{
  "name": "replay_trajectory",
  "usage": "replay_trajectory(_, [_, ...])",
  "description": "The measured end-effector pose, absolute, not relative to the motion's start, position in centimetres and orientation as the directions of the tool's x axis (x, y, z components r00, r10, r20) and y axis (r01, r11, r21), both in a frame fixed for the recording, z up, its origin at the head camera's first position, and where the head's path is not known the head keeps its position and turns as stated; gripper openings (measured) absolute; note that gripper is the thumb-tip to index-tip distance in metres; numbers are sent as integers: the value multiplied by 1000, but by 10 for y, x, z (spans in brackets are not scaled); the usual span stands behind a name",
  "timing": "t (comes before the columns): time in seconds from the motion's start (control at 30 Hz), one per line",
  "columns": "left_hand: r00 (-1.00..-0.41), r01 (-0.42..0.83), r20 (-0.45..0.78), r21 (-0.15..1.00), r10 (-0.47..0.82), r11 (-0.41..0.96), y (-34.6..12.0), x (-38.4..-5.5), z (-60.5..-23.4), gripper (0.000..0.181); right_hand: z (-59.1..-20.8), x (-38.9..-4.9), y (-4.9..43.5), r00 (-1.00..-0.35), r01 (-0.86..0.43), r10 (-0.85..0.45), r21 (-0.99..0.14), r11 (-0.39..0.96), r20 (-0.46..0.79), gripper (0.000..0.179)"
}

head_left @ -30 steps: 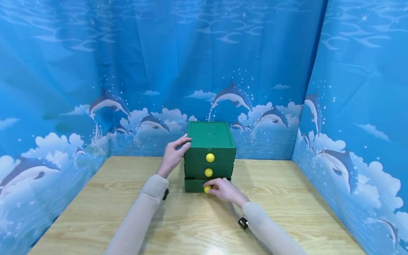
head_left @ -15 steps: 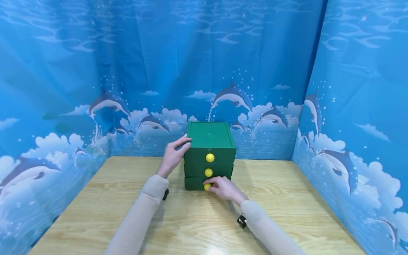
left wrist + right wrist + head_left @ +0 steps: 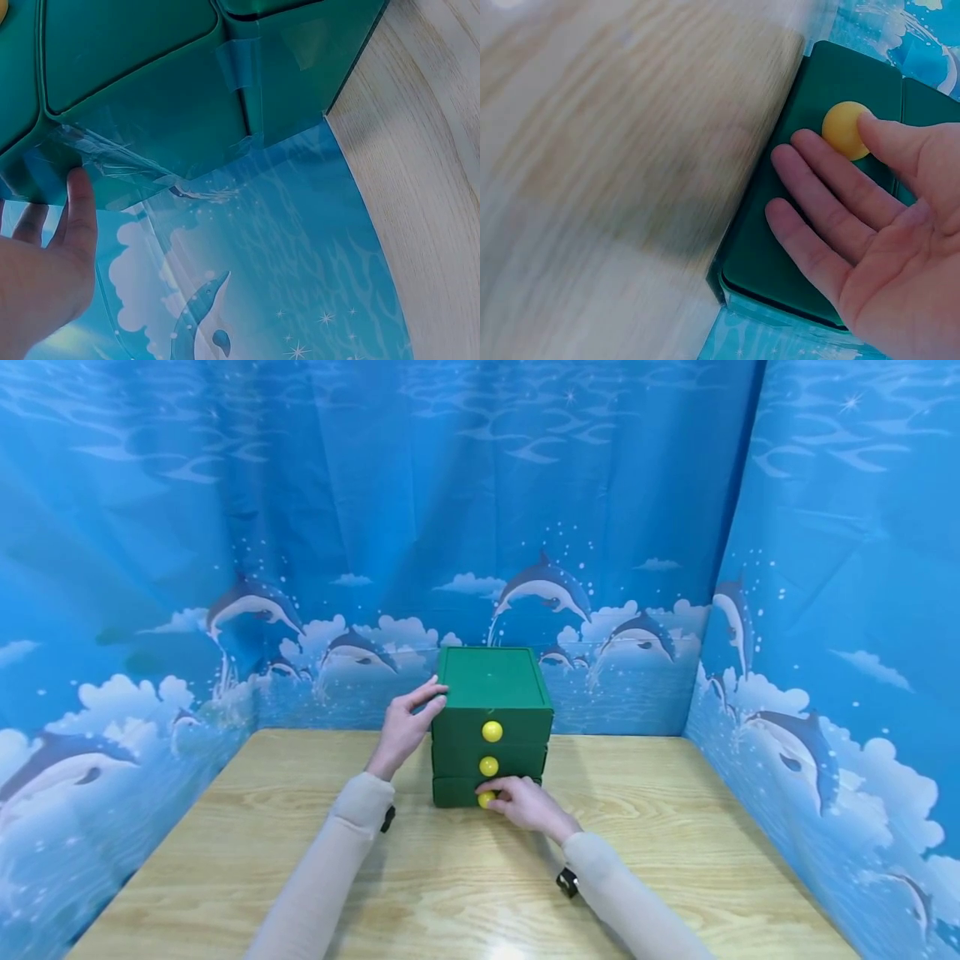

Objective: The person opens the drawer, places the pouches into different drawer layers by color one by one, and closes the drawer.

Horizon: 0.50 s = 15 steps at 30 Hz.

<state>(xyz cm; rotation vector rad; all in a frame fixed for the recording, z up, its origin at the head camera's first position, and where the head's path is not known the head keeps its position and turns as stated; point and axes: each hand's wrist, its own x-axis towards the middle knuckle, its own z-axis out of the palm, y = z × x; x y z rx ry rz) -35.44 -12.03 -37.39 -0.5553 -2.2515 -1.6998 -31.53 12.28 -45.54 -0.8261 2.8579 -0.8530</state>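
A green cabinet (image 3: 493, 677) with three stacked drawers stands on the table, a round yellow knob on each drawer front. In the head view my right hand (image 3: 531, 805) is at the bottom drawer (image 3: 453, 792), which sits level with the drawers above. Its thumb and index finger pinch the lowest yellow knob (image 3: 844, 129); the other fingers extend over the green front in the right wrist view. My left hand (image 3: 405, 724) rests its fingertips on the cabinet's upper left side. In the left wrist view, the left thumb (image 3: 81, 196) touches the green body near clear tape.
The wood-grain table (image 3: 637, 835) extends on both sides and in front of the cabinet. A blue dolphin-print curtain (image 3: 360, 527) encloses the back and sides. The upper knob (image 3: 492, 732) and middle knob (image 3: 489, 767) stick out above the right hand.
The bottom drawer, slightly pulled out a second ago, has slid in, closing the dark gap above it. My right hand moved inward with its knob; the left hand stayed on the cabinet.
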Motion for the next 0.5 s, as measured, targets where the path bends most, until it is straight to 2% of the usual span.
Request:
replay_trajectory(0.27, [-883, 469, 448, 851, 139, 236, -117, -351, -377, 45, -455, -312, 128, -831, -517, -543, -532, 671, 123, 30])
replay_trajectory(0.5, [-868, 495, 484, 829, 111, 259, -111, -342, -387, 47, -449, -312, 141, -865, -489, -459, -553, 674, 206, 23])
